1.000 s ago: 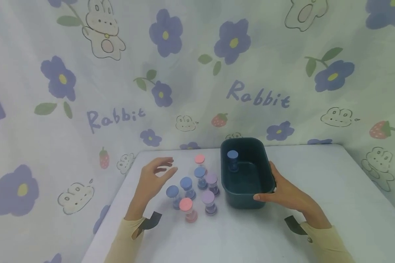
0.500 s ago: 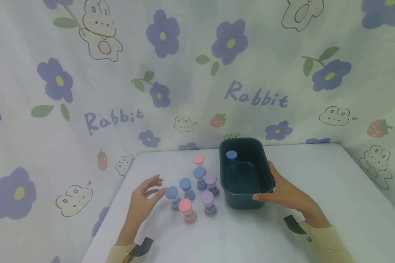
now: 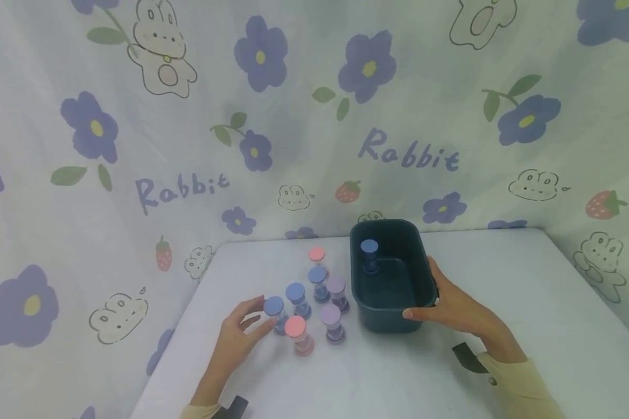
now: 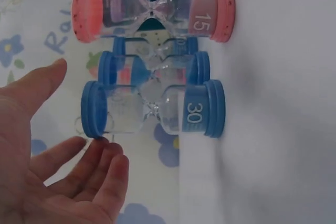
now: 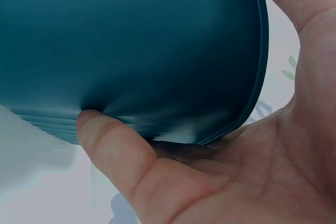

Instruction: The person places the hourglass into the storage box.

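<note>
A white table (image 3: 524,291) carries a dark teal bin (image 3: 393,321), clasped at its near right corner by the person's right hand (image 3: 458,305), thumb against the near end. The left hand (image 3: 238,337) has thumb and fingers spread around the leftmost blue hourglass (image 3: 275,312), not clamped: the thumb stands clear of the upper cap, the fingertips right at its edge, perhaps touching; I can't tell. It looks early: just one blue timer (image 3: 369,256) stands inside the bin, while the leftmost and six other hourglasses (image 3: 331,317) are out on the table.
</note>
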The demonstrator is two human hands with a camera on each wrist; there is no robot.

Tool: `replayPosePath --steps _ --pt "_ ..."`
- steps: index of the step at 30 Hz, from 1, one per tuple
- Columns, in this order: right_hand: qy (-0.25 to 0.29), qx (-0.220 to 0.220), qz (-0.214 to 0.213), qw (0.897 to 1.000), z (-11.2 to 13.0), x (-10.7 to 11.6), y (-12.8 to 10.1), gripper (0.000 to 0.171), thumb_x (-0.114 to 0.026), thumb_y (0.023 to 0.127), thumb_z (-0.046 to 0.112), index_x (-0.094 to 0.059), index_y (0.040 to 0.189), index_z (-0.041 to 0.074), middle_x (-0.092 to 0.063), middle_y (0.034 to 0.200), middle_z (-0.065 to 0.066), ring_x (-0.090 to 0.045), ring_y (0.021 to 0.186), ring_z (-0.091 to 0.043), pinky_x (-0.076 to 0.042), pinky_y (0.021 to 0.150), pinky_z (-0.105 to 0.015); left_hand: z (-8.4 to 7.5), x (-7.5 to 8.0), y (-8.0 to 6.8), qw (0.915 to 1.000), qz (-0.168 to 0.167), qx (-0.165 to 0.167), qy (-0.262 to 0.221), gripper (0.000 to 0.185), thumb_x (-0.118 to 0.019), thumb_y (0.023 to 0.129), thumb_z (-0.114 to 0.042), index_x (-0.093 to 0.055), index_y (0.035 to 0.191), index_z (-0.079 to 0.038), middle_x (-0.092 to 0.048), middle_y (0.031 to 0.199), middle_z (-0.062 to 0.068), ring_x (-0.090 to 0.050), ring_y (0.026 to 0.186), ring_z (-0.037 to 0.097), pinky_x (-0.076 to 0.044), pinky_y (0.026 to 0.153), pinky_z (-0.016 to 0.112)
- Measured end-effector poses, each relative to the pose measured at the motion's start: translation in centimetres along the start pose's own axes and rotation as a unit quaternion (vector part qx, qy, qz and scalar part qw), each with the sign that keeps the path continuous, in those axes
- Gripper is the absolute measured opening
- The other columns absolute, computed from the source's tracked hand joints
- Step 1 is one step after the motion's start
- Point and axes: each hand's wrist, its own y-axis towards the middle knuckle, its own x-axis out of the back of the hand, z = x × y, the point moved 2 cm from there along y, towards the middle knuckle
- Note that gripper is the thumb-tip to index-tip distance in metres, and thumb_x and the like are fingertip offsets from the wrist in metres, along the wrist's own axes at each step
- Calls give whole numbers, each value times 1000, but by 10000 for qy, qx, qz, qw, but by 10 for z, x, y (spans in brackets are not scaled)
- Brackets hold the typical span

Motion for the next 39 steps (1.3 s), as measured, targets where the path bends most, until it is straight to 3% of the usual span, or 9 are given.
replayPosePath --steps 6,11,16,25,31,39 --pt "-14 30 10 10000 -1 1 0 129 -85 83 39 11 165 15 -9 171 -26 -31 147 -55 -38 107 -80 5 -5 0 9999 -54 39 -108 61 -84 87 -24 -59 141 -10 -66 138 8 -63 125 18 -55 107 29" --pt "-17 -53 29 10000 -2 1 0 130 -85 82 40 12 165 15 -8 172 -26 -30 147 -55 -37 107 -81 7 -8 2 9991 -202 17 -364 56 -84 86 -20 -63 135 -5 -68 134 11 -63 119 4 -56 105 34" --pt "-99 -161 43 9998 -2 0 0 131 -85 82 43 12 165 14 -7 172 -27 -28 149 -56 -37 107 -81 8 -10 3 9979 -293 197 -549 52 -85 85 -20 -66 131 -6 -69 132 9 -61 115 -7 -57 102 26" --pt "-55 -177 39 9998 1 1 -2 131 -85 82 43 12 165 14 -7 172 -28 -28 148 -58 -37 106 -81 8 -12 5 9966 -333 310 -687 49 -85 85 -20 -67 129 -6 -69 133 13 -66 125 13 -57 97 18" --pt "-35 -162 27 9999 2 0 -1 130 -85 82 42 11 165 14 -8 171 -27 -29 147 -57 -39 106 -81 4 -9 3 9959 -492 343 -672 47 -86 85 -19 -69 127 -7 -70 130 12 -66 116 0 -57 95 17" --pt "-72 -198 18 9998 -1 1 0 131 -85 82 44 12 165 16 -7 172 -27 -29 147 -57 -39 106 -81 -6 4 7 9937 -678 43 -886 45 -85 84 -7 -69 125 -3 -70 127 15 -71 108 1 -59 91 17"
